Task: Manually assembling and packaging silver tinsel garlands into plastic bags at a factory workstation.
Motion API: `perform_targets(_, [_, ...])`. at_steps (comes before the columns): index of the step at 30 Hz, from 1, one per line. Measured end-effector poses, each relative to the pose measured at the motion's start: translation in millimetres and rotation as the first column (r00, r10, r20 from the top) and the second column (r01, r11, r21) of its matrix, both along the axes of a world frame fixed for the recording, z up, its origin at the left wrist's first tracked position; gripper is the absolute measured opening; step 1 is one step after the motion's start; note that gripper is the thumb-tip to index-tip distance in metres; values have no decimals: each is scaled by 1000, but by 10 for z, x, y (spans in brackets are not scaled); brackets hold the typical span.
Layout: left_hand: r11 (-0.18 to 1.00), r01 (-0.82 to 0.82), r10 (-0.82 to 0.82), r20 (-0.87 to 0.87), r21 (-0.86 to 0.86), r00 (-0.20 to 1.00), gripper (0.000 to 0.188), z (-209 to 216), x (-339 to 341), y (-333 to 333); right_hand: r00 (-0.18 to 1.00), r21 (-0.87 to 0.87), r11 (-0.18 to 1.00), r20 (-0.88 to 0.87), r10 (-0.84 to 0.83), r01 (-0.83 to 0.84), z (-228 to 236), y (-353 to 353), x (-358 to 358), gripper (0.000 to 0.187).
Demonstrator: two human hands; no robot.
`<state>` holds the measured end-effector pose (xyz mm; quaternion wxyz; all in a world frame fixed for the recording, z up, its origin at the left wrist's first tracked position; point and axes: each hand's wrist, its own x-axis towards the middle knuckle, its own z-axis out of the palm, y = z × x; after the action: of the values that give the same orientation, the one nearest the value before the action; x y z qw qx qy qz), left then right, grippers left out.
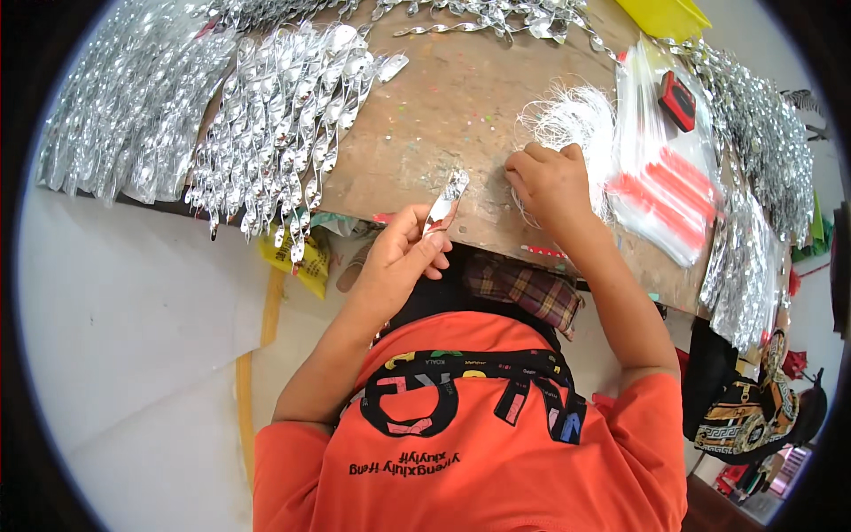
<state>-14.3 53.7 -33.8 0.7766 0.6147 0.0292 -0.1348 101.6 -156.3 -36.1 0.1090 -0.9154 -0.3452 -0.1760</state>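
Between the thumb and fingers of my left hand (409,250) is a flat, shiny silver strip (446,202), tilted up over the table's near edge. My right hand (554,184) rests at the near left side of a loose heap of thin white strings (576,115). Its fingers are curled and pressed together; whatever they pinch is hidden under them. The two hands are apart, with bare brown tabletop (443,97) between and beyond them.
Twisted silver spiral strips (275,124) hang over the table edge at left, beside bagged silver strips (133,106). Clear plastic bags with red printing (665,199) lie right of the strings, a red-black device (678,100) on them. More silver strips (753,133) line the right; a yellow container (669,16) stands behind.
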Motion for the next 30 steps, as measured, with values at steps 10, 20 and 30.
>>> perform_targets(10, [998,-7,1,-91,-63,996,29,50,54,39,997,75,997,-78,-22,28,6,79,26,4])
perform_targets(20, [996,-30,31,-14,80,999,29,157,136,13,497,636,471,-772,396,612,329,-93,-431,8])
perform_targets(30, [997,-44,46,25,-56,999,42,116,89,-72,944,176,970,-312,-108,169,151,-653,-703,5])
